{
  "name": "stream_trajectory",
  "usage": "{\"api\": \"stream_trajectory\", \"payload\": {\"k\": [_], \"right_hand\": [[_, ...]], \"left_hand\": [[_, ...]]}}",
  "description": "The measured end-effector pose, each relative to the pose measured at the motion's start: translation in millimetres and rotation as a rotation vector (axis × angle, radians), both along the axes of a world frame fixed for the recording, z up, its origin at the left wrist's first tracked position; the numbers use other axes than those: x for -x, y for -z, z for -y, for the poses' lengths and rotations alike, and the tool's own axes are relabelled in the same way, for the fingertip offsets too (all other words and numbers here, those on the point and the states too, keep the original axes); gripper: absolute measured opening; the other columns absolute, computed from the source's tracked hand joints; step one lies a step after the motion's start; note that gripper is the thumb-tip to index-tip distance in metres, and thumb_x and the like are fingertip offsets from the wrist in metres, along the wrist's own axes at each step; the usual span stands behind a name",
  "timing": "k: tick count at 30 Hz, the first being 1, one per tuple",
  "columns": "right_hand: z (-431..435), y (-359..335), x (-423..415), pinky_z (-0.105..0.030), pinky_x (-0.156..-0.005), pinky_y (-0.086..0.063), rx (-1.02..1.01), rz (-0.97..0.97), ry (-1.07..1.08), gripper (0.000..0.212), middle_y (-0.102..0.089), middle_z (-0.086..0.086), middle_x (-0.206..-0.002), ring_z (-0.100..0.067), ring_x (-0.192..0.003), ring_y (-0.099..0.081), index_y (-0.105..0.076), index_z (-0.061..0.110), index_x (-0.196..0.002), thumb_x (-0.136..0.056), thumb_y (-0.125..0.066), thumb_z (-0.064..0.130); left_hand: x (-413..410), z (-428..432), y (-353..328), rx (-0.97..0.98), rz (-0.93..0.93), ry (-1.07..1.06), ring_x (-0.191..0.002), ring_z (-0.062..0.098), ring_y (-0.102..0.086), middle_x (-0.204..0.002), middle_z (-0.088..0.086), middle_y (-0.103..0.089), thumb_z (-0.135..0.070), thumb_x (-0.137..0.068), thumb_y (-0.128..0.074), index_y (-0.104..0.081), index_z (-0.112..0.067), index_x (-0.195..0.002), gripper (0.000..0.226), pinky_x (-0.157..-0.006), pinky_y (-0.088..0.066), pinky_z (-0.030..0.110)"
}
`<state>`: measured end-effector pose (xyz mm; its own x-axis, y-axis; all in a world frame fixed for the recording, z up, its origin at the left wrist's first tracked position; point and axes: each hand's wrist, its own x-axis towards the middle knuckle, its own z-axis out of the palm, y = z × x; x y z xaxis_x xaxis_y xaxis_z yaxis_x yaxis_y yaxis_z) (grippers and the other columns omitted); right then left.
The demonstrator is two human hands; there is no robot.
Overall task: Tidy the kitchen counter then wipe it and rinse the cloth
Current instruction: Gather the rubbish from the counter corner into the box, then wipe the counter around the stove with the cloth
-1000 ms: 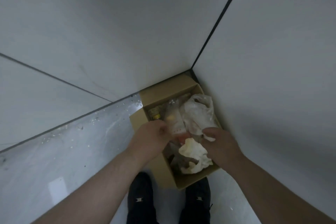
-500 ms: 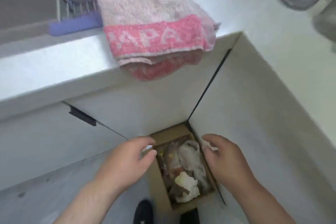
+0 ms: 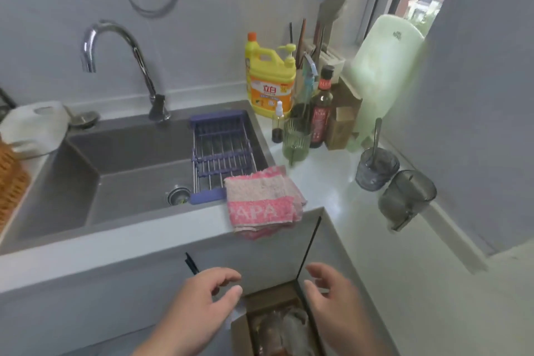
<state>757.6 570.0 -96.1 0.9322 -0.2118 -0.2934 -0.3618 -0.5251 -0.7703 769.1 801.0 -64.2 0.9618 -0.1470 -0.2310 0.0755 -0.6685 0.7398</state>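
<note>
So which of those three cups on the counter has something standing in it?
The bluish-grey cup by the wall: a utensil handle sticks up out of it. The green ribbed cup and the darker grey cup show no such handle.

both hands hang empty with loosely curved fingers above an open cardboard box of rubbish on the floor, the left hand and right hand apart from each other. a pink and white cloth lies folded over the front edge of the white counter, just beside the grey sink. a purple drain rack sits across the sink's right end. a yellow detergent jug, a dark bottle and a green glass stand near the back corner.
</note>
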Motion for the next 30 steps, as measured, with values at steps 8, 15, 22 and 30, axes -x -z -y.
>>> {"api": "stream_trajectory", "payload": {"k": [8, 15, 22, 30], "right_hand": [[19.1, -101.5, -12.1, -0.027, -0.089, -0.051, 0.02, 0.125, -0.086, 0.026, -0.068, 0.013, -0.104, -0.006, -0.099, -0.063, -0.067, 0.028, -0.112, -0.088, -0.062, 0.023], [31.1, -128.0, -19.3, -0.024, -0.094, -0.045, 0.112, 0.199, -0.198, 0.031, -0.062, 0.016, -0.115, -0.004, -0.106, -0.057, -0.063, 0.027, -0.121, -0.091, -0.059, 0.024], [28.9, -109.4, -39.3, -0.021, -0.093, -0.042, 0.214, 0.148, -0.277, 0.031, -0.06, 0.015, -0.116, -0.004, -0.106, -0.055, -0.062, 0.028, -0.123, -0.092, -0.056, 0.025], [12.1, -76.0, -102.9, -0.018, -0.088, -0.039, 0.224, 0.042, -0.192, 0.034, -0.061, 0.013, -0.12, -0.005, -0.108, -0.055, -0.061, 0.027, -0.126, -0.093, -0.056, 0.027]], "left_hand": [[9.1, 2.0, -75.6, -0.044, 0.108, 0.002, -0.093, -0.008, -0.059, -0.097, -0.025, -0.065, -0.026, -0.087, -0.068, -0.058, -0.048, -0.082, 0.024, -0.084, -0.045, 0.013], [4.0, -3.4, -104.0, -0.237, 0.245, 0.013, -0.105, -0.001, -0.054, -0.106, -0.026, -0.058, -0.036, -0.091, -0.059, -0.064, -0.037, -0.107, 0.017, -0.088, -0.04, 0.018], [-16.7, -17.0, -87.3, -0.331, 0.2, 0.036, -0.113, 0.0, -0.052, -0.12, -0.024, -0.059, -0.04, -0.093, -0.053, -0.063, -0.033, -0.117, 0.027, -0.093, -0.039, 0.019], [-110.8, -27.3, -63.0, -0.279, 0.131, 0.088, -0.115, 0.005, -0.054, -0.12, -0.021, -0.059, -0.039, -0.093, -0.053, -0.063, -0.034, -0.117, 0.026, -0.091, -0.042, 0.024]]}}
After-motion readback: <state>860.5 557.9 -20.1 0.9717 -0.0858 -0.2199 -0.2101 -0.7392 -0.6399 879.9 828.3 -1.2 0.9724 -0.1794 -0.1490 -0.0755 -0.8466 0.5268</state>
